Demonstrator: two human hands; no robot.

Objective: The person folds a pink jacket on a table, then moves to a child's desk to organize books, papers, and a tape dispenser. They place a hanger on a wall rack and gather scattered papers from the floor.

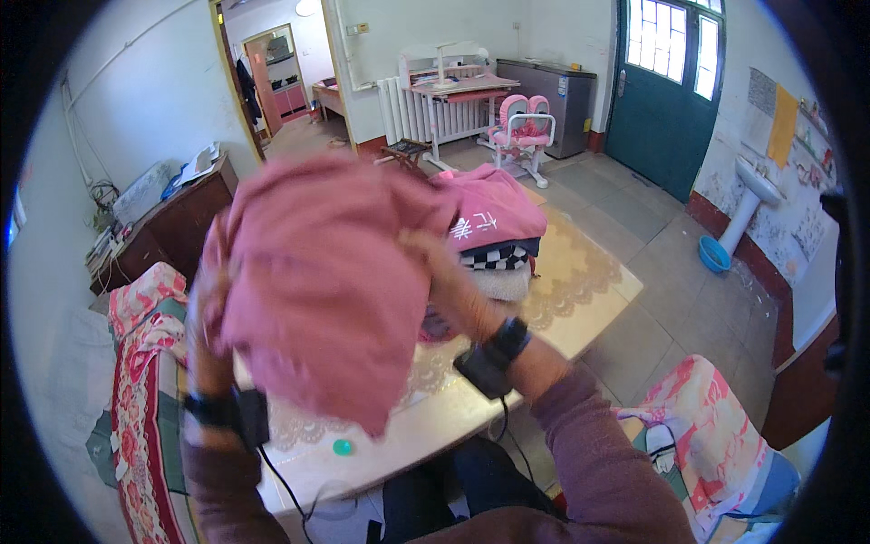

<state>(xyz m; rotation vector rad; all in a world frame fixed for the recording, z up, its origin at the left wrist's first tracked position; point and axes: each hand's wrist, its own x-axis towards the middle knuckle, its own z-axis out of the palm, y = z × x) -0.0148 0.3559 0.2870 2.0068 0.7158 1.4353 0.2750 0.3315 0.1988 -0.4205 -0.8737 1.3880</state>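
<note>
A dusty-pink cloth garment, blurred and bunched, is held up above the table between my two hands. My left hand grips its left side, the fingers partly hidden by the fabric. On the right side, my right hand holds the cloth with the thumb in front. Behind my right hand stands a stack of folded clothes, with a pink garment bearing white writing on top and a black-and-white checkered one below. A small green round object lies near the table's front edge.
Black devices with cables are strapped to both wrists. A seat with a patterned cover stands at the left, another covered seat at the lower right. Farther back are a pink chair, a desk and a washbasin.
</note>
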